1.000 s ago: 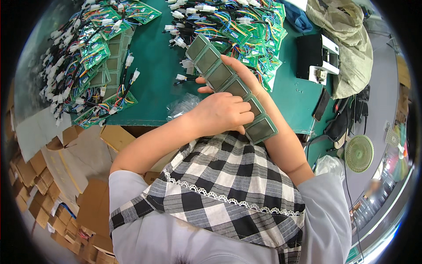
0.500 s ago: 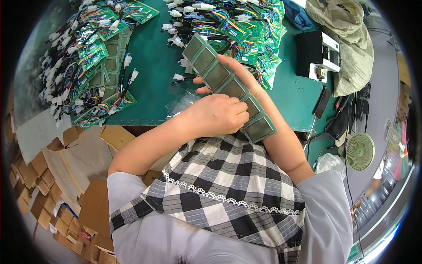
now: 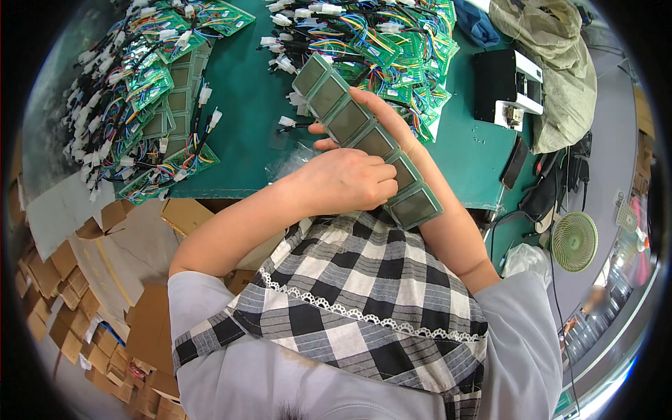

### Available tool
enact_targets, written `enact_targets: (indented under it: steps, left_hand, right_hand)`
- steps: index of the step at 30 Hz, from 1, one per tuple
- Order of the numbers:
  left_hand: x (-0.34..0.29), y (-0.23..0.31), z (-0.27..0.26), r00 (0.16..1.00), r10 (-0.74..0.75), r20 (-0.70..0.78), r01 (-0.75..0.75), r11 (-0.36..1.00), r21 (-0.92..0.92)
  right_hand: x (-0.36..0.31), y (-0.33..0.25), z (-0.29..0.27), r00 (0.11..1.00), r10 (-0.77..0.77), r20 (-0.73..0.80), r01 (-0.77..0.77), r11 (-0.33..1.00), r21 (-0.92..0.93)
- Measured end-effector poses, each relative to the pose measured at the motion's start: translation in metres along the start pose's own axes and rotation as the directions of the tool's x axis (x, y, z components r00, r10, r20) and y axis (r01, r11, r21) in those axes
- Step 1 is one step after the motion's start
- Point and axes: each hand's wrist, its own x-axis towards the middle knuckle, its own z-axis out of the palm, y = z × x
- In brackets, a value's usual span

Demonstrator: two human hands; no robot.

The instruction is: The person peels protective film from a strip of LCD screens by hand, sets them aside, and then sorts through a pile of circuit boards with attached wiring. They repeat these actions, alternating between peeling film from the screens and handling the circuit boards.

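A long strip of green circuit boards with several grey rectangular screens [image 3: 347,122] slants across my lap side of the table, its lower end over my checked apron. My right hand [image 3: 392,120] holds the strip from beneath, thumb along its right edge and fingertips showing past its left edge. Across the strip's middle lies my left hand [image 3: 353,180], closed, with fingers curled against the screens. Its fingertips are hidden, so what they pinch cannot be made out.
Wired green circuit boards with white connectors are heaped at the left [image 3: 147,91] and the back middle [image 3: 392,49]. A black-and-white machine [image 3: 507,87], a dark phone-like slab [image 3: 514,162] and a small green fan [image 3: 574,241] stand right. Cardboard boxes [image 3: 150,325] fill the lower left.
Hardly anything differs. The whole view has shifted by a few pixels, and both hands keep their places on the strip.
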Motion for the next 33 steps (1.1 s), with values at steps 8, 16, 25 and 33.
enact_targets:
  steps: [8, 16, 25, 33]
  left_hand:
    - [0.000, -0.001, -0.001, 1.000, -0.007, 0.018, 0.007, 1.000, 0.011]
    - [-0.002, -0.001, -0.002, 0.999, -0.009, 0.048, 0.010, 1.000, -0.029]
    - [0.002, -0.004, -0.010, 0.998, -0.008, 0.069, 0.014, 0.996, -0.087]
    - [0.002, -0.003, -0.009, 0.996, 0.003, 0.088, 0.001, 0.999, -0.050]
  right_hand:
    - [0.004, 0.001, 0.002, 0.998, -0.058, -0.037, 0.055, 0.996, -0.073]
    - [0.009, 0.005, -0.001, 1.000, 0.013, -0.006, -0.014, 0.997, -0.072]
    - [0.004, 0.002, 0.004, 0.999, 0.033, -0.007, -0.033, 0.998, -0.050]
    - [0.007, 0.003, 0.001, 1.000, 0.004, 0.003, -0.004, 0.997, -0.083]
